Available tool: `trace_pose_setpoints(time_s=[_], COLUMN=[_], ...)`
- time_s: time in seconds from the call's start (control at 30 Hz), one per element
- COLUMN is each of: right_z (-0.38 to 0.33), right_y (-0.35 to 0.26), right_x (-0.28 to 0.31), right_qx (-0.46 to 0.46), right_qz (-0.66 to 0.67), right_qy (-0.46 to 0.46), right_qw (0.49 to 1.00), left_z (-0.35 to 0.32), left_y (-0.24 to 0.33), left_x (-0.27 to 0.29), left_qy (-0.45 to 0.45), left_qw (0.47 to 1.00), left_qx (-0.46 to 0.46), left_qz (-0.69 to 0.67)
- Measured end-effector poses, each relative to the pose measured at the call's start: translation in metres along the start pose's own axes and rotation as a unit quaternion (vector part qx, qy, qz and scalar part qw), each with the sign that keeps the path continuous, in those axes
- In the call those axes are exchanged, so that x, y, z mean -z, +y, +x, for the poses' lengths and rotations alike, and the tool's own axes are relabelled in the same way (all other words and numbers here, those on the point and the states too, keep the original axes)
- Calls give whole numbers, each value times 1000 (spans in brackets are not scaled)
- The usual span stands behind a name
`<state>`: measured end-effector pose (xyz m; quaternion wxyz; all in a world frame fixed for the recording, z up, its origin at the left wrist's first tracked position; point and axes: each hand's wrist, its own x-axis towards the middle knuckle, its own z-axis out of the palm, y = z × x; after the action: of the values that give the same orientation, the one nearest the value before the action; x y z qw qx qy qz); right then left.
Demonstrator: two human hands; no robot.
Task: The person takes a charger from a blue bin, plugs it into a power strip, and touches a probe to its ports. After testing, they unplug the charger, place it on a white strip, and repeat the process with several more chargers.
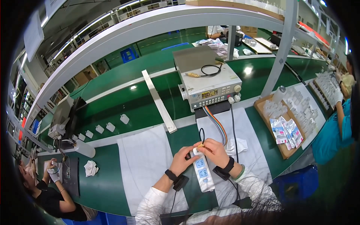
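Right hand [216, 152] is pinching the gold connector [200, 145] over the white block [195, 152], strip's [202, 168] far end.
Left hand [182, 159] is curling against the block's side; clamping or mere resting, cannot tell. Judged mid-step: block is already sitting at the strip's far end; fingers are hiding the connector's contact, so seating is unconfirmed; release is not yet done. Two sockets [203, 173] on the strip are showing bare. Beyond the strip, the meter [215, 90] is displaying a lit readout; white cloths [144, 161] are lying either side of the strip.
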<state>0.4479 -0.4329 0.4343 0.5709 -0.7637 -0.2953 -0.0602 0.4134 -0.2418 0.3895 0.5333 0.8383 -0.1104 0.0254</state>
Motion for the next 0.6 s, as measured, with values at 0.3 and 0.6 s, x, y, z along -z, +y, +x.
trace_pose_setpoints(time_s=[0.3,0.6], right_z=[2,1], right_y=[-6,-3], right_x=[-11,-3], right_qx=[56,31], right_qz=[-112,-59], right_qy=[-1,-36], right_qw=[992,997], left_z=[1,117], left_y=[15,-12], left_x=[23,203], left_qy=[3,8], left_qw=[1000,760], left_qx=[-8,-40], left_qz=[-18,649])
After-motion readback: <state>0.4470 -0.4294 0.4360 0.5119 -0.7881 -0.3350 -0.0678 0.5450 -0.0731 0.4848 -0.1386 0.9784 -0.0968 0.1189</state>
